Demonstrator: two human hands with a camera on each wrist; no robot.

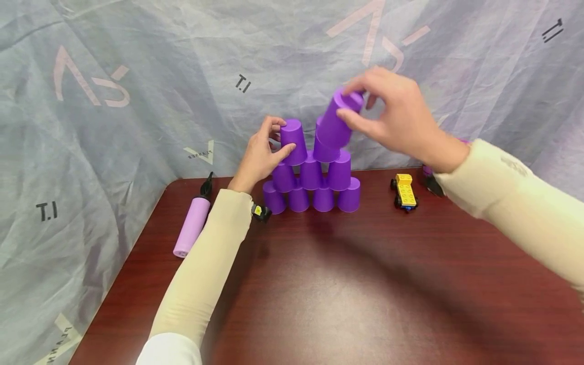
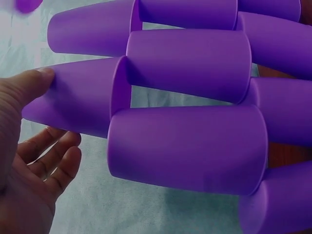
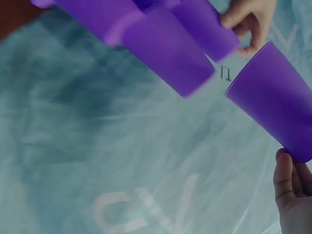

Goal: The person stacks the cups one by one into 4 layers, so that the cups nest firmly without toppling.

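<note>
Upside-down purple plastic cups stand stacked as a pyramid, with several in the bottom row (image 1: 298, 198), three in the middle row (image 1: 311, 173) and two on the third level. My left hand (image 1: 262, 154) holds the third level's left cup (image 1: 292, 139) by its side, thumb in front and fingers behind. Above the third level's right cup (image 1: 325, 153), my right hand (image 1: 397, 114) grips another purple cup (image 1: 335, 124) near its base. That cup is tilted, its mouth pointing down and left. In the right wrist view the held cup (image 3: 275, 97) is apart from the stack.
A pink hand pump (image 1: 192, 225) with a black nozzle lies left on the brown table (image 1: 292, 304). Near the pyramid's left foot is a small black-and-yellow object (image 1: 261, 213). A yellow toy-brick car (image 1: 405, 191) stands to the right. Grey printed cloth (image 1: 182, 76) hangs behind.
</note>
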